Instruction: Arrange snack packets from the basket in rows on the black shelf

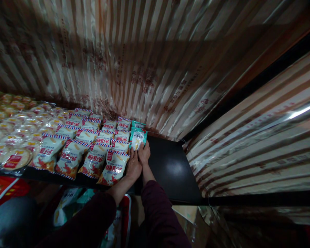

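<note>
Packet, teal and white (138, 138), one: held at its lower edge by both my hands, just beyond my fingertips, above the black shelf (177, 167). Left grip (133, 167), one: drawn in narrow at the packet's lower left corner, beside the nearest striped bag. Right grip (145, 154), one: closed about the lower right corner, close against my left; undersides of both hidden. Second teal packet (138, 123), one: directly behind the held one, its top showing. Striped-edge bags (115, 167), white and orange, several rows: on the shelf to the left of my hands. Round-cracker packs (17, 158), clear wrap, many: further left. Teal bags (67, 206), several: below shelf level, partly behind my left sleeve (93, 218). Striped sheeting (144, 51), printed: behind the shelf and at its right end.
</note>
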Demonstrator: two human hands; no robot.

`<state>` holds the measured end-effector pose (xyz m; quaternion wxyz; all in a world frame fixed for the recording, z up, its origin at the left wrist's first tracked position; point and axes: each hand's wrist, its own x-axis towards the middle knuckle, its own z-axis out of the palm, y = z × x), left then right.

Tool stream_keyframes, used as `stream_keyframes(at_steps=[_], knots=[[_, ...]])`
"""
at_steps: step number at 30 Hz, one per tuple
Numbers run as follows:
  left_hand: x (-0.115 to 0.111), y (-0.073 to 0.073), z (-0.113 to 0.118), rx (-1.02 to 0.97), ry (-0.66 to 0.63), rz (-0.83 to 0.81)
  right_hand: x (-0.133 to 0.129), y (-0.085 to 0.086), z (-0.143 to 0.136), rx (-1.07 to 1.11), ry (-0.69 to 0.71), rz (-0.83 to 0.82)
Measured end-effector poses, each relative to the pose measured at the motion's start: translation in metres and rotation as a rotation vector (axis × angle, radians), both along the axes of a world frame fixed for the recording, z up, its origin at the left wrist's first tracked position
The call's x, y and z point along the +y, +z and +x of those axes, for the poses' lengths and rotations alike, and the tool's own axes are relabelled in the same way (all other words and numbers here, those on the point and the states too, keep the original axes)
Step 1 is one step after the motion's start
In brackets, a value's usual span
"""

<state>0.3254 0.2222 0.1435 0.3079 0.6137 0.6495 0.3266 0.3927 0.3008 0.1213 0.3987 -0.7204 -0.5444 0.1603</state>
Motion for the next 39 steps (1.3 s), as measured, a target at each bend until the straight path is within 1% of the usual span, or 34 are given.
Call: stream_keyframes(at_steps=[5, 10, 14, 21, 26, 32, 36, 39], knots=[[0.000, 0.003, -0.003, 0.005, -0.019, 0.003, 0.002, 0.000, 0.000, 0.009, 0.002, 0.002], [-0.006, 0.003, -0.002, -0.004, -0.042, 0.035, -0.003, -0.002, 0.003, 0.045, 0.003, 0.058], [-0.016, 0.003, 0.002, -0.021, -0.050, 0.056, -0.011, -0.003, 0.008, 0.068, 0.040, 0.107], [-0.039, 0.005, 0.006, 0.013, -0.048, 0.013, -0.036, 0.000, 0.010, 0.051, -0.005, 0.137], [-0.062, 0.008, 0.005, -0.013, -0.078, 0.042, -0.059, 0.008, 0.010, 0.029, -0.020, 0.193], [-0.094, 0.012, -0.003, -0.026, -0.110, 0.070, -0.097, 0.026, 0.001, 0.062, -0.026, 0.305], [-0.125, 0.007, -0.019, -0.076, -0.136, 0.081, -0.135, 0.036, -0.015, 0.096, -0.012, 0.325], [-0.150, 0.000, -0.039, -0.118, -0.180, 0.071, -0.167, 0.033, -0.032, 0.143, 0.015, 0.300]])
